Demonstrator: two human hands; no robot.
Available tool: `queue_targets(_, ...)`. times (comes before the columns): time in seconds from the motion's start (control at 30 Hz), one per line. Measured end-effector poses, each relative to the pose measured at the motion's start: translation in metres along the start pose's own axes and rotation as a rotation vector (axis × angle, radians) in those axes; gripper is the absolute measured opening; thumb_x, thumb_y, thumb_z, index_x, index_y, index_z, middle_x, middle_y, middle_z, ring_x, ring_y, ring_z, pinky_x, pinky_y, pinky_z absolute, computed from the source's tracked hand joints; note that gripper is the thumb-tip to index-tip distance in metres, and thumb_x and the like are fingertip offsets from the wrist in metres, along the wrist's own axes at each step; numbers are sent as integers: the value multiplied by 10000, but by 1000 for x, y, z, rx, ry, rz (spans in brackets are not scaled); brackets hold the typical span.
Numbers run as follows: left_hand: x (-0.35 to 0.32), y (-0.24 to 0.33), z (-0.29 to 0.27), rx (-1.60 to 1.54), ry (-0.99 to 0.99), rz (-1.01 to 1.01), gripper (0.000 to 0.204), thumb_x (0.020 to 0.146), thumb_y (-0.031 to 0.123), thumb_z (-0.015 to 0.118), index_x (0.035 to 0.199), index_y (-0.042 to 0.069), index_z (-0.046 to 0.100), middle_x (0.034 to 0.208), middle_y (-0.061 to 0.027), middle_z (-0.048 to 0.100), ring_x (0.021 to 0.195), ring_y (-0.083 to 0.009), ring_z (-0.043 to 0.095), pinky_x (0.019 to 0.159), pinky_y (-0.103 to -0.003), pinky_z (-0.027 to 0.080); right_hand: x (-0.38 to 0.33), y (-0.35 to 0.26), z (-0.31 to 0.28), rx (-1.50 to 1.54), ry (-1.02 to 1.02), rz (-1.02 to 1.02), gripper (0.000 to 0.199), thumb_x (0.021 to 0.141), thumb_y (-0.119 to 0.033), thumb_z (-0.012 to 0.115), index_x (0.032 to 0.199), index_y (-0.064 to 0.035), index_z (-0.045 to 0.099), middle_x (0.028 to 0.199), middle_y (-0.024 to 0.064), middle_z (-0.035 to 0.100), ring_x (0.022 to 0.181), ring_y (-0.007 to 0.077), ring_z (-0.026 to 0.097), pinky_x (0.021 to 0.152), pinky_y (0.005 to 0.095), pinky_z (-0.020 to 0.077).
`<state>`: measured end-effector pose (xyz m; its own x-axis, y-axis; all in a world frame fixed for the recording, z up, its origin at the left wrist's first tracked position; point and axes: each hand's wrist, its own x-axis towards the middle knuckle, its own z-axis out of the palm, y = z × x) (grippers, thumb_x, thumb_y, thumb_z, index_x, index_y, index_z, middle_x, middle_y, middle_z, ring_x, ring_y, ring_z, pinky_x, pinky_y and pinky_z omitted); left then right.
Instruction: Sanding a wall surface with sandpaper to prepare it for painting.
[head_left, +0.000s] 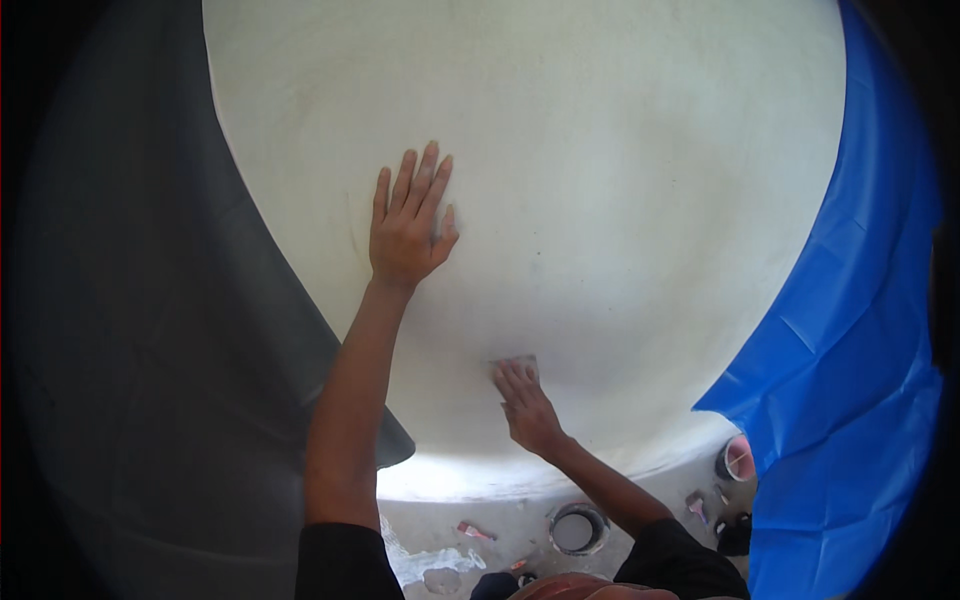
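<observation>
though small, grey sandpaper piece under right hand

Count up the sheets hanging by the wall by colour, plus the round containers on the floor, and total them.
Grey sheet: 1
Blue sheet: 1
Round containers on the floor: 2, one below the right hand, one by the blue sheet
Total: 4
</observation>
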<state>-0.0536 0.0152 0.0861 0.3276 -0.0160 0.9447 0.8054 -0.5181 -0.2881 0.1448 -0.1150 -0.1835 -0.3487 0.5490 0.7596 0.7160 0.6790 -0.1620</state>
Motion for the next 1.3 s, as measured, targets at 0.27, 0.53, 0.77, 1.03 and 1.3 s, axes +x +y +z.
queue_targets(0.27, 5, 7, -10, 4, 9, -31, 590, 932, 196, 537, 1515, 106, 525, 1615, -97, 451, 1526, -289, 367, 1253, -504, 221, 183, -9, -214, -4, 702, -353, 509, 1039, -80, 442, 1486, 162, 404, 1554, 281, 459, 1492, 418, 386, 1240, 493, 236)
queue_targets(0.53, -1, 21, 1, -10, 21, -57, 587, 927, 238, 571, 1503, 129, 545, 1599, -77, 476, 1505, -274, 402, 1244, -501, 253, 382, 14, -345, -428, 698, -277, 489, 1104, -183, 357, 1499, 102, 406, 1610, 256, 370, 1509, 410, 320, 1267, 503, 206)
queue_targets(0.77, -14, 21, 6, -34, 32, -103, 586, 927, 196, 542, 1504, 96, 536, 1602, -112, 466, 1513, -305, 388, 1249, -511, 227, 357, 25, -267, -759, 600, -178, 503, 1050, -134, 425, 1509, 69, 406, 1618, 254, 357, 1520, 402, 305, 1248, 584, 201)
queue_targets(1.03, -47, 29, 7, -34, 14, -133, 611, 922, 179, 538, 1524, 75, 507, 1618, -138, 438, 1528, -342, 350, 1258, -524, 185, 247, 42, -183, -727, 406, -201, 713, 885, -109, 633, 1561, -80, 406, 1646, 82, 379, 1538, 264, 314, 1254, 545, 220)
queue_targets(1.3, -48, 33, 7, -5, 20, -143, 639, 912, 242, 585, 1532, 106, 503, 1636, -107, 416, 1533, -312, 347, 1250, -538, 203, 128, 39, -135, -657, -74, -366, 673, 890, -72, 596, 1542, -30, 435, 1644, 130, 377, 1535, 289, 329, 1258, 551, 218)
